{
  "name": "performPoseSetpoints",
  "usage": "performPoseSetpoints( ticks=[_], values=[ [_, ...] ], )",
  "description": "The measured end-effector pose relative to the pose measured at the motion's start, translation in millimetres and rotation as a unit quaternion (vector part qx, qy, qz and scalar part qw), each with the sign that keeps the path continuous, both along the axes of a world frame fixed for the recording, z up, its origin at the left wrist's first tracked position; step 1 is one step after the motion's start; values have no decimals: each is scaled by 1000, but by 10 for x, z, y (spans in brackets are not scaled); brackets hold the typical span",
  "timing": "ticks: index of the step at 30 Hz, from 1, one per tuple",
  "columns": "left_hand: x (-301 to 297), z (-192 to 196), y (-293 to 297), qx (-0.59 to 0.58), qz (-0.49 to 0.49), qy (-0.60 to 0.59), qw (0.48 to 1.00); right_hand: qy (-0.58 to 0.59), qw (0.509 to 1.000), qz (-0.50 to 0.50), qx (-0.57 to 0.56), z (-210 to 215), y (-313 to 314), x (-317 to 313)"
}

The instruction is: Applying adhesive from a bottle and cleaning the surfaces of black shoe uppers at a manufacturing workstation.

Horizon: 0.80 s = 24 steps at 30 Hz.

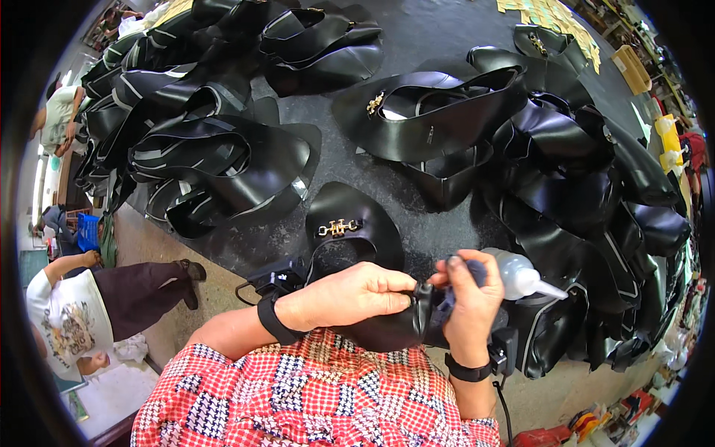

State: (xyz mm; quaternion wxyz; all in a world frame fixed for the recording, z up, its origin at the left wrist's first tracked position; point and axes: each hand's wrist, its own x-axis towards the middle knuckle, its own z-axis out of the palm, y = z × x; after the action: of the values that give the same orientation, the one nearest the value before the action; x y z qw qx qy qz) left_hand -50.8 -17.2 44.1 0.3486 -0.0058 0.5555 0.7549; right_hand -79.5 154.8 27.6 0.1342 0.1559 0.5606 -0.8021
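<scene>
Beside the right hand (471,298) sits a bottle (514,273) — black pieces (570,205) crowd it.

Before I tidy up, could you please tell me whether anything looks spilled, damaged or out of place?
Nothing clearly stands out as spilled or damaged. Only the translucent bottle beside the right hand seems slightly odd: its nozzle points toward the black pieces, where a drip could land. Whether it stands or lies is unclear.

Scene is fairly brightly lit; white glare is thrown back by the shiny black pieces (439,123). Left rim washed out. Corners blacked out, person (123,302) at left tilted by fisheye distortion.
</scene>
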Motion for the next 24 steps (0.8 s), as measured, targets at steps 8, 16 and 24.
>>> performPoseSetpoints(
  ticks=[8, 16, 24],
  values=[
    [-37, 27, -89, -57, -59, 40, 996, 170, 958, 222, 60, 63, 43, 74],
    [5, 58, 5, -152, -141, 122, 971, 103, 978, 156, 95, 6, -94, 159],
    [69, 14, -63, 15, -7, -48, 999, 47, 997, 57, -40, 151, 17, 127]
  ],
)
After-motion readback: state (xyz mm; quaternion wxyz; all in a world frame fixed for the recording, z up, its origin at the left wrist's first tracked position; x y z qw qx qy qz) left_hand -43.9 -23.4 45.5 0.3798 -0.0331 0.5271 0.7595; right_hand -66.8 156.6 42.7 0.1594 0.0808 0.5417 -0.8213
